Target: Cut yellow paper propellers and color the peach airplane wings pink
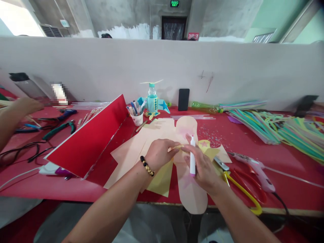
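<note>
My left hand [159, 152], with a beaded bracelet at the wrist, pinches a small yellow piece [178, 146], apparently paper. The fingertips of my right hand [202, 165] meet its other end, and a white marker [192, 158] is held upright between the fingers of that hand. Under both hands lies a long peach paper shape [193, 199] with rounded ends and pink marks; its near end hangs over the table edge. Several peach sheets [126, 158] and a yellow sheet [162, 180] spread out beneath my left hand. A yellow piece with a pink star [204, 144] lies beyond my right hand.
Scissors with yellow handles [243, 190] and a pink glue gun [258, 170] lie at right, near bundled coloured strips [260, 125]. A red board [93, 141] stands at left. Behind are a pen cup [137, 119] and a bottle model [152, 101]. Another person's hand [27, 105] is far left.
</note>
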### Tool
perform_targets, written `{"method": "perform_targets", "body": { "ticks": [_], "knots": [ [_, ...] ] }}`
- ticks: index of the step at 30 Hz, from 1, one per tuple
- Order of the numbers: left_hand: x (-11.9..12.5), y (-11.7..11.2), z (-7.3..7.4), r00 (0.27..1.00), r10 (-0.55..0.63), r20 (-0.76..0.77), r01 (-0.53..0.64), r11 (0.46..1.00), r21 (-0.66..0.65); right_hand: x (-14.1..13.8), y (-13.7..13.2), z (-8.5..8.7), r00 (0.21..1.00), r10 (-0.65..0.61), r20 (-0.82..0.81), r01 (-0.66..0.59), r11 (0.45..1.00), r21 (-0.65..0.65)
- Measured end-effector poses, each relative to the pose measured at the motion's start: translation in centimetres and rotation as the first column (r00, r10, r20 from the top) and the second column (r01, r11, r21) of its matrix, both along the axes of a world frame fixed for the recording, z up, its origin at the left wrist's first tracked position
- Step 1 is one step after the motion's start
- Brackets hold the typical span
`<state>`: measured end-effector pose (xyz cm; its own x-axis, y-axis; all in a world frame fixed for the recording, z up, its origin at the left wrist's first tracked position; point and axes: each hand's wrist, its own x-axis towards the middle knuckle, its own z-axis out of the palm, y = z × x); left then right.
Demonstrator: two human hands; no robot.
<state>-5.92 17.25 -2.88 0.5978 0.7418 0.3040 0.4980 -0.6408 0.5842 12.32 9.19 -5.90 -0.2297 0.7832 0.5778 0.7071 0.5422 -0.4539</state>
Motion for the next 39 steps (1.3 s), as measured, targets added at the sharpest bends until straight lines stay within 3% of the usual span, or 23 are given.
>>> {"method": "perform_targets", "body": {
  "ticks": [8, 12, 17, 24, 34, 39],
  "knots": [
    [-0.1, 0.4, -0.6, 0.998, -0.015, 0.068, 0.020, 0.997, -0.073, -0.3, -0.5, 0.7, 0.978, -0.025, -0.208, 0.010, 0.997, -0.075],
    [-0.1, 0.5, -0.8, 0.993, -0.005, 0.115, 0.018, 0.993, -0.115, -0.7, -0.4, 1.2, 0.931, -0.107, -0.350, 0.090, 0.994, -0.063],
    [0.0, 0.5, -0.7, 0.993, 0.036, 0.116, -0.016, 0.986, -0.166, -0.8, 0.7, 0.7, 0.872, -0.222, -0.437, 0.160, 0.972, -0.174],
    [0.1, 0.4, -0.4, 0.994, 0.035, 0.105, -0.017, 0.986, -0.166, -1.2, 1.1, 0.7, 0.884, -0.299, -0.358, 0.240, 0.950, -0.200],
    [0.1, 0.7, -0.4, 0.996, 0.041, 0.080, -0.025, 0.980, -0.196, -1.6, 1.7, 0.7, 0.920, -0.297, -0.258, 0.276, 0.954, -0.115],
    [0.1, 0.7, -0.3, 0.996, 0.044, 0.074, -0.029, 0.981, -0.190, -1.5, 1.6, 1.0, 0.925, -0.269, -0.270, 0.234, 0.960, -0.157]
  ]
}}
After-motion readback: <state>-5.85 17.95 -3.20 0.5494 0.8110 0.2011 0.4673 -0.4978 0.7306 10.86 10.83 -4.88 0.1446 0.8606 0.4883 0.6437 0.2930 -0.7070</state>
